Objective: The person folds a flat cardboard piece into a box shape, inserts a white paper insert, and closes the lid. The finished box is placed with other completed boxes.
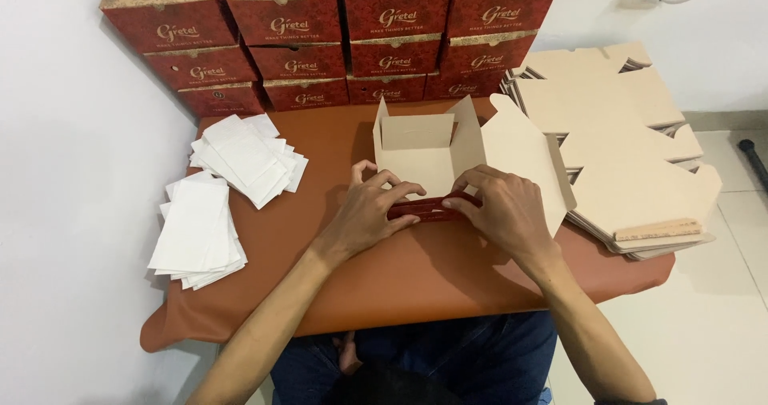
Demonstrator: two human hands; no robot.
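Note:
A half-folded cardboard box (424, 153), plain brown inside and dark red outside, lies open in the middle of the small brown table (384, 285). Its back and side walls stand up and a wide lid flap leans to the right. My left hand (372, 209) and my right hand (500, 209) meet at the box's near wall. Both pinch its red folded edge (428, 207) from either side, pressing it down toward the tabletop.
Two loose piles of white paper sheets (244, 157) (198, 233) lie on the table's left. A tall stack of flat unfolded box blanks (632, 145) rests at right, overhanging the edge. Finished red boxes (336, 37) are stacked against the back wall.

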